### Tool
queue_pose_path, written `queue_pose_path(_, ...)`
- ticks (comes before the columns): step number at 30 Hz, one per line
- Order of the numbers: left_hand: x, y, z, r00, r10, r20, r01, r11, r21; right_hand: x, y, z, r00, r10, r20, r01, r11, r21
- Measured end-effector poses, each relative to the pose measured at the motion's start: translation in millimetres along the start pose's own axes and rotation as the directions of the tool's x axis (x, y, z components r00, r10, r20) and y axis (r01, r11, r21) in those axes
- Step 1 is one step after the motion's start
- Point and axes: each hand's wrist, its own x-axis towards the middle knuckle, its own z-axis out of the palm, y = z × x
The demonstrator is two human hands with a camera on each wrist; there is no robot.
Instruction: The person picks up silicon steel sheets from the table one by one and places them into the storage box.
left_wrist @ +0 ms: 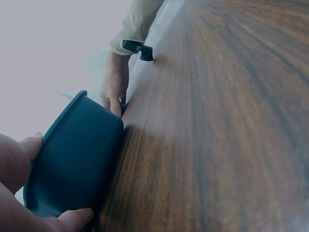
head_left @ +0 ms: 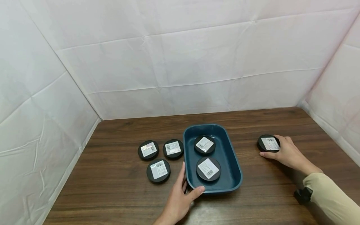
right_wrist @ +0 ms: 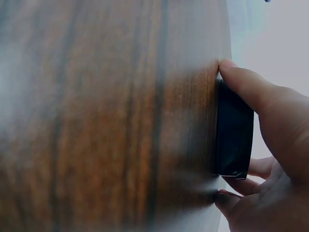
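Observation:
My left hand point(head_left: 177, 198) grips a blue plastic tray point(head_left: 234, 162) at its near left corner, thumb over the rim and fingers along the outer wall. Inside the tray lie two black round pucks with white barcode labels, a far puck point(head_left: 199, 150) and a near puck point(head_left: 200, 175). Out to the right, my right hand point(head_left: 289, 154) holds another labelled black puck point(head_left: 262, 147), thumb on its near side and fingers around the far side. The right wrist view shows this puck point(right_wrist: 235, 130) on edge, low against the table, between thumb and fingers.
Three more labelled pucks lie left of the tray: a back left puck point(head_left: 142, 156), a puck beside the tray wall point(head_left: 172, 157) and a nearer puck point(head_left: 158, 180). The brown wooden table point(head_left: 112, 175) is enclosed by white sheeting point(head_left: 180, 56) at the back and sides.

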Motion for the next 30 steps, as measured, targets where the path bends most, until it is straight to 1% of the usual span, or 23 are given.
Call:
queue_pose_path(6,-0.2,0.0,-0.4,1.000,-0.001,-0.005,0.001,1.000,0.009,-0.4,-1.1,-0.1,1.000,0.009,-0.004,-0.009,1.000,0.003)
queue_pose_path(10,0.0,-0.2,-0.5,1.000,-0.010,-0.004,0.010,1.000,-0.007,-0.1,-2.6,-1.6,1.000,0.021,0.001,-0.021,1.000,0.003)
queue_pose_path(15,0.3,-0.3,-0.5,1.000,-0.017,-0.001,0.017,1.000,-0.014,-0.1,-3.7,-4.4,1.000,0.021,-0.011,-0.021,1.000,0.005)
queue_pose_path(19,0.2,0.1,-0.4,1.000,-0.017,0.000,0.017,1.000,-0.011,-0.9,-4.7,-6.5,0.999,0.040,-0.008,-0.040,0.999,0.004)
queue_pose_path(22,0.3,0.2,-0.3,1.000,-0.013,0.001,0.013,1.000,-0.010,-1.5,-5.5,-7.9,0.998,0.052,-0.019,-0.052,0.999,0.003)
queue_pose_path(30,0.2,0.6,0.2,1.000,-0.006,0.004,0.006,1.000,-0.007,-3.4,-7.7,-9.1,0.997,0.052,-0.054,-0.051,0.999,0.012)
